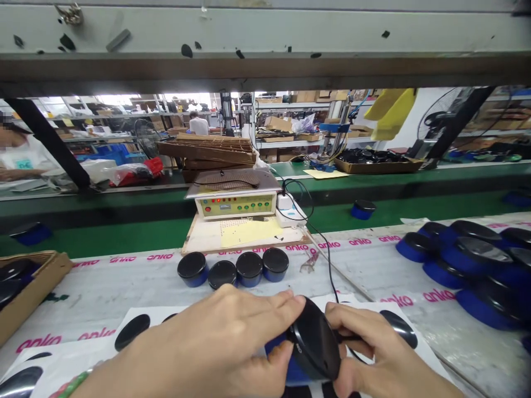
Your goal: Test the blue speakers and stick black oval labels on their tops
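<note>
My left hand [232, 337] grips a round device [315, 337] with a glossy black top and blue sides, tilted up on edge. Its fingers lie over the upper rim and the thumb presses the near side. At the device's right edge, my right hand [369, 348] is closed on a thin black cable [332, 271], its fingertips touching the device. Whether the cable's end is inside the device is hidden by the fingers. Beneath both hands lie white sheets [153, 315] with black oval stickers [133, 331].
Several similar devices [222, 273] stand in a row ahead, and more are piled [477, 254] at right. A control box [236, 204] with lit indicators sits behind the row. A cardboard box [37, 293] is at left, a green conveyor [124, 232] beyond, a metal beam [265, 33] overhead.
</note>
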A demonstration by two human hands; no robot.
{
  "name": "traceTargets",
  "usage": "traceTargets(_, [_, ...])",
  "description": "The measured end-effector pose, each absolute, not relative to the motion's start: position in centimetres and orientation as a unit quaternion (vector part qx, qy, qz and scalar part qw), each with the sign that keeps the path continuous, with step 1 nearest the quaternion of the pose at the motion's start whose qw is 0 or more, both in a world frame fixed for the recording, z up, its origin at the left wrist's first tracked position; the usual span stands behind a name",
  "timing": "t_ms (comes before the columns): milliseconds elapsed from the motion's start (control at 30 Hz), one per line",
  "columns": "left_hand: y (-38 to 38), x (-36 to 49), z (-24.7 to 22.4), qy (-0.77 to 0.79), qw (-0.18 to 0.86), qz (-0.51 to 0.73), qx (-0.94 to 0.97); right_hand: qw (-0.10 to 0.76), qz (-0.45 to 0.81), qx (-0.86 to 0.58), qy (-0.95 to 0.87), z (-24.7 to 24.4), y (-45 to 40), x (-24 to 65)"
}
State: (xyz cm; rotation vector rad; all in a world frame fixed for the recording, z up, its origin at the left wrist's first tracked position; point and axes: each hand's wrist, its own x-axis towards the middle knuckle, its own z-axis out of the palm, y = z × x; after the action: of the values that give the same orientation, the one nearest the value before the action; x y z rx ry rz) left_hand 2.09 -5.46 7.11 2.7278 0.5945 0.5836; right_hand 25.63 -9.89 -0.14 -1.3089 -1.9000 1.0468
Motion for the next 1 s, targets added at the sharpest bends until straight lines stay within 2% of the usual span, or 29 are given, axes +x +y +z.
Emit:
traceTargets(233, [-5.8, 2.4, 7.0, 0.184, 0.078, 0.226, 0.953, 0.291, 0.406, -0.503, -0.705, -1.1, -10.4, 25.8])
traceTargets(433, [-5.0, 2.2, 6.0, 0.228, 0.173, 0.242, 0.927, 0.382, 0.473, -0.470, -0.641, -1.0, -9.7, 25.4])
traceTargets(633, [-5.7, 3.6, 3.6, 0.303, 0.262, 0.393, 0.828, 0.454, 0.369, -0.468, -0.662, -1.0, -8.8, 24.9])
traceTargets(733, [-6.1, 4.1, 3.2, 0.314, 0.277, 0.422, 0.804, 0.479, 0.327, -0.466, -0.668, -1.1, -9.0, 24.6])
traceTargets(1000, [-6.5, 4.4, 3.1, 0.254, 0.174, 0.434, 0.847, 0.507, 0.261, -0.471, -0.673, -1.4, -9.4, 24.0])
